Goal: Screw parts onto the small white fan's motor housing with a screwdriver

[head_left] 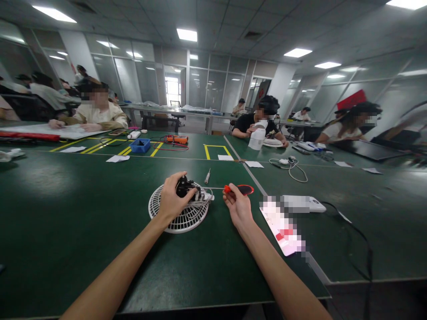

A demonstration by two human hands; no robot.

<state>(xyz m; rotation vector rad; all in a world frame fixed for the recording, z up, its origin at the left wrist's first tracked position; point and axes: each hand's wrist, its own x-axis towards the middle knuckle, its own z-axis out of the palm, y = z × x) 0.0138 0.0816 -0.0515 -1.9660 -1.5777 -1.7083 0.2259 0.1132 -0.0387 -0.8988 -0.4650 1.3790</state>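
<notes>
A round white fan grille [183,224] lies on the green table, with a black fan motor [184,186] and white wiring on top of it. The fingers of my left hand [171,200] are wrapped round the motor from the left. My right hand [238,206] grips a screwdriver [246,190] with a red and black handle. Its thin shaft points left and reaches the white parts beside the motor; whether the tip sits in a screw I cannot tell. A small clear-handled screwdriver [207,176] lies on the table just beyond the grille.
Right of my right hand lie a lit phone [282,229] and a white power bank [303,203] with a black cable. Farther back are a blue bin [140,145], an orange meter [177,139] and a coiled cable [293,166]. Other people sit across the table.
</notes>
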